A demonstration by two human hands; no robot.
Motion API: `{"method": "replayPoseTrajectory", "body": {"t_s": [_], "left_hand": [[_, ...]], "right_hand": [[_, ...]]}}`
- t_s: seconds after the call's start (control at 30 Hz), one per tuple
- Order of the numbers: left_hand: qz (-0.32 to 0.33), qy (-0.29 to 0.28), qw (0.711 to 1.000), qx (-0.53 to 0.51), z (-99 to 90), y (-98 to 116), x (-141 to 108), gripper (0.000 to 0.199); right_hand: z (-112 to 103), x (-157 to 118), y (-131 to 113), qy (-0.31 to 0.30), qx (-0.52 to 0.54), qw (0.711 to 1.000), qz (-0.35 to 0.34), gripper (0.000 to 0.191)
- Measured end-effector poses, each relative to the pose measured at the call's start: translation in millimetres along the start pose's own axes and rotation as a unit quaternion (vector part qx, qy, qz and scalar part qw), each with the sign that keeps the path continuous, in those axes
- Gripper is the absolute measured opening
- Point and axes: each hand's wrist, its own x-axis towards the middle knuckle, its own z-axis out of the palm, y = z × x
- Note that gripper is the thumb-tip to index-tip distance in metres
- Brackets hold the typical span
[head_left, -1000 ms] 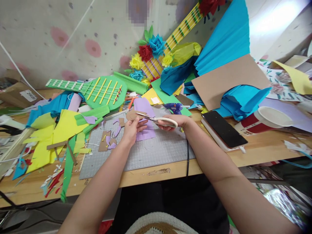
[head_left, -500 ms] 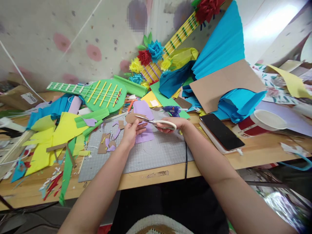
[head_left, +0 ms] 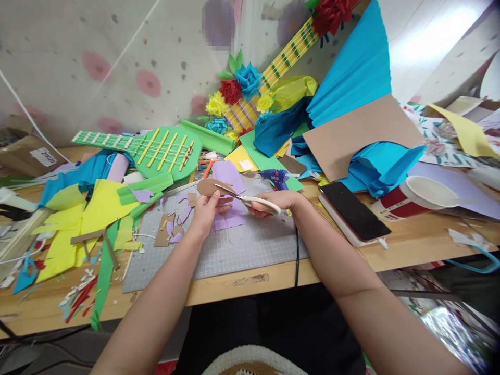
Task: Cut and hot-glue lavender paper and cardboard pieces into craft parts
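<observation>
A rounded piece of brown cardboard is pinched between the thumb and fingers of my left hand, above the grey cutting mat. The fingers of my right hand are wrapped round the white handles of a pair of scissors. Its metal blades point left and lie at the edge of the cardboard, near my left thumb. Under my hands lies a sheet of purple paper. Small brown and purple scraps are on the mat, left of my left hand.
A blue glue gun lies behind my right hand. To the right are a black phone and a paper cup. A green paper guitar, yellow paper and blue crepe paper surround the mat.
The scissor blades look slightly further apart than before. The whole view has shifted a little, and both hands stay in nearly the same place.
</observation>
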Motion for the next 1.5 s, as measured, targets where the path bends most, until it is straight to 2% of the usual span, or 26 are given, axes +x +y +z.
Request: {"method": "replayPoseTrajectory", "body": {"t_s": [0.23,0.43,0.5,0.63,0.7,0.77,0.83,0.9,0.93,1.0,1.13,1.23,1.4,1.5], "left_hand": [[-0.025,-0.009,0.999,0.023,-5.9,-3.0,3.9,0.024],[0.020,0.013,1.000,-0.004,1.1,-3.4,3.5,0.022],[0.047,0.053,0.997,-0.034,-1.9,1.0,7.1,0.020],[0.094,0.208,0.966,-0.123,-28.8,18.4,22.2,0.009],[0.121,0.261,0.948,-0.132,-44.3,25.6,29.2,0.014],[0.148,0.286,0.941,-0.103,-53.6,27.8,33.6,0.015],[0.160,0.277,0.945,-0.074,-55.2,25.1,35.4,0.012],[0.159,0.261,0.951,-0.052,-52.0,20.6,35.5,0.015],[0.154,0.257,0.953,-0.045,-49.7,18.6,35.2,0.019],[0.136,0.254,0.957,-0.041,-45.7,16.7,34.1,0.025],[0.104,0.238,0.965,-0.037,-41.8,19.5,30.5,0.026],[0.086,0.201,0.976,0.001,-40.8,20.7,28.4,0.027],[0.053,0.086,0.991,0.086,-38.6,10.7,25.4,0.038],[0.061,0.006,0.983,0.175,-33.1,-1.3,20.9,0.039]], "right_hand": [[2.5,-1.5,-4.8,-0.002,0.001,1.000,0.022,0.052],[6.4,-2.3,-10.5,0.012,0.028,0.999,0.037,0.054],[6.2,-3.5,-11.8,0.026,0.018,0.999,0.033,0.055],[3.0,-2.9,-12.7,0.056,-0.078,0.994,0.050,0.049],[2.9,0.5,-13.5,0.126,-0.164,0.977,0.055,0.043],[5.5,5.8,-14.4,0.235,-0.262,0.933,0.077,0.036],[10.7,12.5,-14.6,0.340,-0.348,0.864,0.126,0.033],[16.5,19.2,-13.8,0.410,-0.406,0.798,0.177,0.037],[19.0,22.1,-13.1,0.430,-0.426,0.772,0.193,0.040],[22.4,26.7,-11.5,0.452,-0.450,0.740,0.213,0.043],[24.2,31.1,-10.2,0.471,-0.461,0.714,0.237,0.045],[25.0,32.7,-10.2,0.478,-0.466,0.704,0.242,0.045],[25.3,33.1,-9.9,0.497,-0.448,0.697,0.255,0.044],[25.9,32.6,-10.2,0.518,-0.439,0.692,0.246,0.049]]}}
